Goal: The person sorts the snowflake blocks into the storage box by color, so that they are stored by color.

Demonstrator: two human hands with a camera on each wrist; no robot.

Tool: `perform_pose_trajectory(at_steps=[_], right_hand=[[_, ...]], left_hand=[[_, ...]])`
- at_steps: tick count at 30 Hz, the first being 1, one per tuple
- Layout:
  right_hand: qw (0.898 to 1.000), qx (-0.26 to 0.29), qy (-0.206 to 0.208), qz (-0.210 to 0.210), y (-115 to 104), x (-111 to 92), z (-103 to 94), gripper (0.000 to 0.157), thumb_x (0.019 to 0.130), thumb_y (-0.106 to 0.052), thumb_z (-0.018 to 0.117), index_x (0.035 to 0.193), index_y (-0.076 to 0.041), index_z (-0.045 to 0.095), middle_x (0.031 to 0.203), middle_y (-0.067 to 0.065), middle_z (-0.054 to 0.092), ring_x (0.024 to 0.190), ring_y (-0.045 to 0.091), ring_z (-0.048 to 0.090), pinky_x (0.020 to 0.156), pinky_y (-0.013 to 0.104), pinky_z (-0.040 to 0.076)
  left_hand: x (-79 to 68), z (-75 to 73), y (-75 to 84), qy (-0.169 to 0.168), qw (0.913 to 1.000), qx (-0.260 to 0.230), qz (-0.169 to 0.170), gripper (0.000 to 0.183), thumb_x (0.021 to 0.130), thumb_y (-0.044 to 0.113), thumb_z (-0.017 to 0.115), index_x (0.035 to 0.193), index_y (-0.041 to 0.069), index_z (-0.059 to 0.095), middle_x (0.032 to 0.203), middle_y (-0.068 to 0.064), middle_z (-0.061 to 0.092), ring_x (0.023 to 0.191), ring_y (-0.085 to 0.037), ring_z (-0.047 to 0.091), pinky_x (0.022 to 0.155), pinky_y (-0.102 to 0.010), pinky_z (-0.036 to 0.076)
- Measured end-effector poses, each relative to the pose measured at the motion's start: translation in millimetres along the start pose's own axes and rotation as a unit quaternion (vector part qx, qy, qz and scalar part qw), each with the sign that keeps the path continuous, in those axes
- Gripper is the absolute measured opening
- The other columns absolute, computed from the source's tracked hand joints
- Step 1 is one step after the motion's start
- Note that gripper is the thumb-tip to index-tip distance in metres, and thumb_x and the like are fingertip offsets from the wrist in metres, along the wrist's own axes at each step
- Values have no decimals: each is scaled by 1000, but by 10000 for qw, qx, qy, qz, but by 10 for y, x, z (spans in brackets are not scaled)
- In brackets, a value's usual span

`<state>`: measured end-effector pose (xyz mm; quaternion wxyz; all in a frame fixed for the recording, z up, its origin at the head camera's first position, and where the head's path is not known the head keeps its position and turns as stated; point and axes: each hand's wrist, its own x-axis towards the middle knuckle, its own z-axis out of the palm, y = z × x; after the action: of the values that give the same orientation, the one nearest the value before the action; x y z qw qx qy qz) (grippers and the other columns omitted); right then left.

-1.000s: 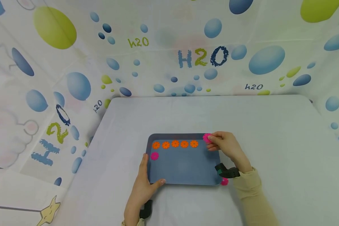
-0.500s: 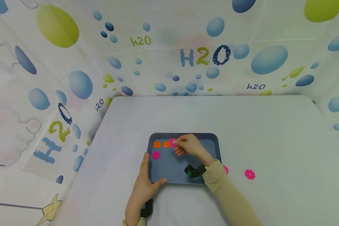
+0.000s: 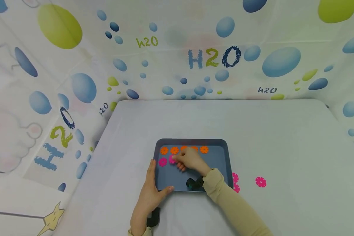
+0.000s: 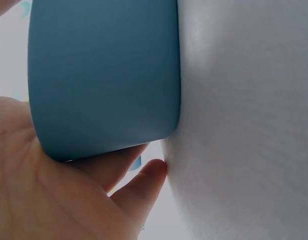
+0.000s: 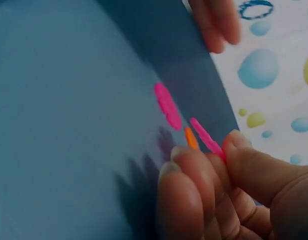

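My right hand (image 3: 191, 159) pinches a pink flower-shaped notched disc (image 3: 172, 159) between thumb and fingertip, over the blue-grey tray (image 3: 219, 157). In the right wrist view this held disc (image 5: 206, 136) is edge-on, apart from the tray floor. Another pink disc (image 3: 163, 162) lies in the tray at the left. Behind them a row of several orange discs (image 3: 164, 150) runs along the far side, partly hidden by the right hand. My left hand (image 3: 151, 193) rests against the tray's near-left corner, fingers straight along the left side, thumb on the front rim.
Pink discs (image 3: 235, 178) lie by the tray's right edge, partly hidden by it, and one more pink disc (image 3: 261, 182) lies farther right. A white cloth (image 3: 283, 137) covers the table. A patterned curtain (image 3: 177, 65) stands behind.
My right hand has carried the pink disc from the tray's far right corner leftward, then down beside the other pink disc. The left hand has stayed at the corner.
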<state>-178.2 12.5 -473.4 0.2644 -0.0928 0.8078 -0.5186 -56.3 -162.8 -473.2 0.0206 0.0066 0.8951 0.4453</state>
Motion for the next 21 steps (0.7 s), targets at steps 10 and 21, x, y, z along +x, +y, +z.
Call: perform_pose_trajectory(at_steps=[10,21], right_hand=[[9999,-119,102,-43,-77,-65,28,31,92,-26,67,74,-2,68,56,3,62,43,10,58,48,27,54],[9998,-70,144,-111,-64,-105,-29,35,92,-28,67,70,-2,64,56,4,61,43,11,58,48,28,55]], left_hand=[[5,-5,0,-26,10000,-10,-46,111,79,31,81,156,6,5,163,-20,7,149,-41,14,116,-58,22],[-4,-1,31,-36,9999,15,-133,111,79,34,80,156,6,5,163,-20,7,148,-41,14,116,-59,23]])
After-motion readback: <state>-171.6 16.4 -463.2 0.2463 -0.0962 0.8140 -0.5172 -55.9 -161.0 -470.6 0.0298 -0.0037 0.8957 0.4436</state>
